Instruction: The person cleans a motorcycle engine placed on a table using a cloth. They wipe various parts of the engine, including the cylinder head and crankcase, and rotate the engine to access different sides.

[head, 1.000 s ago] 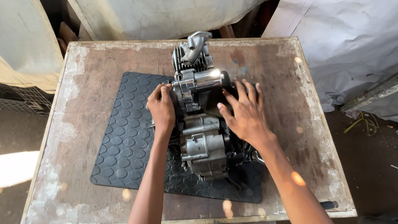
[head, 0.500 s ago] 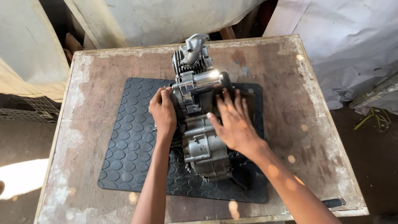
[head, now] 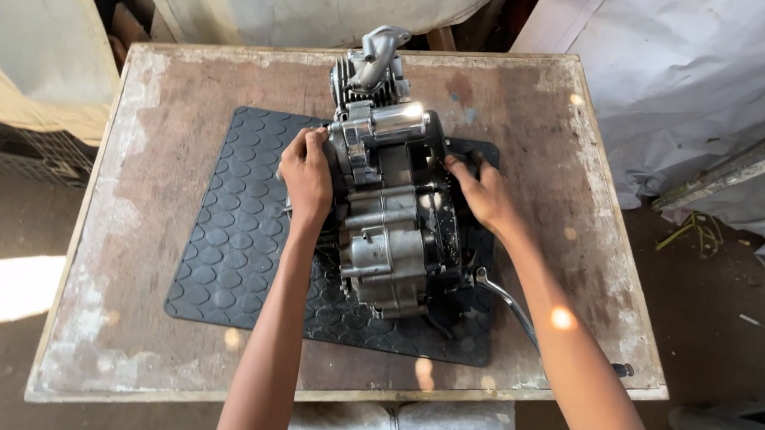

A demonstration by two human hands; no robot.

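Left hand (head: 306, 177) grasps the left side of the motorcycle engine (head: 392, 216); right hand (head: 484, 195) grasps its right side. Engine rests on studded rubber mat (head: 233, 245) on counter (head: 596, 222).

A worn wooden surface (head: 147, 313) carries a black studded rubber mat (head: 232, 255). Pale tarpaulin sheets (head: 710, 80) hang behind, and a wire crate (head: 11, 155) stands at left.
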